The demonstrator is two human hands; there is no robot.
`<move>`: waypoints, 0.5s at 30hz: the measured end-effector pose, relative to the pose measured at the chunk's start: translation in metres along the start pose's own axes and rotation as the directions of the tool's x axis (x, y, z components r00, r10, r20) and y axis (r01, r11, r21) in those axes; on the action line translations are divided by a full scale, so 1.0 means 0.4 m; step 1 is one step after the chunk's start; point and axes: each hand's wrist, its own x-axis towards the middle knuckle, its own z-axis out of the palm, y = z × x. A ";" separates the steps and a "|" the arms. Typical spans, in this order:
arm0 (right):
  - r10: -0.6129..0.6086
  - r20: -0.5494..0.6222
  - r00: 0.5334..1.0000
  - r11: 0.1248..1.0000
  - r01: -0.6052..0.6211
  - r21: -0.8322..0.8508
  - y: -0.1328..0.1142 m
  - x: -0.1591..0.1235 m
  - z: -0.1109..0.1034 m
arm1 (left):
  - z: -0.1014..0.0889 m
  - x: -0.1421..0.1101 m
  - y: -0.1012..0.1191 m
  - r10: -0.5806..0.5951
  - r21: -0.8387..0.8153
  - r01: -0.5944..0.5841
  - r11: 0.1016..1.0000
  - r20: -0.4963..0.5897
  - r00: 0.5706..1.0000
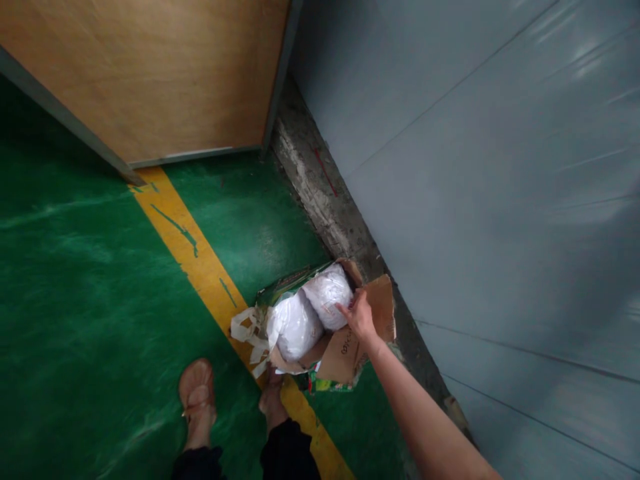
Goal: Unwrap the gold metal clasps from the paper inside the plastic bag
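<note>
Head view: white far bag [327,290], rounded, no clear long axis, inside the open box [337,360], just left of the fingers [344,309] of the right hand [360,317]; thumb apparently touching the right side of the bag. Fingers partly spread; cannot tell whether closed on plastic or flap. Right hand clearly nearer, left hand out of view. Against the far bag, on the side away from the right hand, the near bag [295,328], also in the box. Long axis of the box slanting from lower left to upper right, torn flaps raised on the right. Close beyond these, the ledge [320,193] and grey wall [475,167]: little room there. More open floor [250,220] to the left and ahead, up to the wood panel [185,80]; right foot [273,403] just beside the box.
</note>
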 end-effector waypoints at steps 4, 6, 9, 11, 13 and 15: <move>0.213 0.008 0.977 0.977 -0.212 -0.030 -0.017 0.028 0.044 | -0.005 0.006 0.019 0.016 -0.029 -0.015 0.999 0.047 0.999; 0.268 0.032 0.963 0.963 -0.267 -0.025 -0.021 0.042 0.053 | -0.003 -0.003 0.033 0.023 -0.044 -0.020 0.999 0.074 0.997; 0.280 0.100 0.955 0.959 -0.282 0.010 -0.022 0.039 0.056 | -0.010 -0.025 0.055 0.038 -0.079 -0.029 0.996 0.111 0.993; 0.244 0.143 0.959 0.966 -0.254 0.054 -0.024 0.017 0.059 | -0.026 -0.036 0.067 0.053 -0.110 -0.038 0.993 0.130 0.990; 0.180 0.167 0.969 0.973 -0.200 0.111 -0.032 -0.014 0.063 | -0.051 -0.045 0.075 0.070 -0.142 -0.050 0.989 0.139 0.988; 0.109 0.171 0.979 0.976 -0.138 0.170 -0.045 -0.046 0.069 | -0.080 -0.055 0.082 0.092 -0.167 -0.068 0.984 0.142 0.986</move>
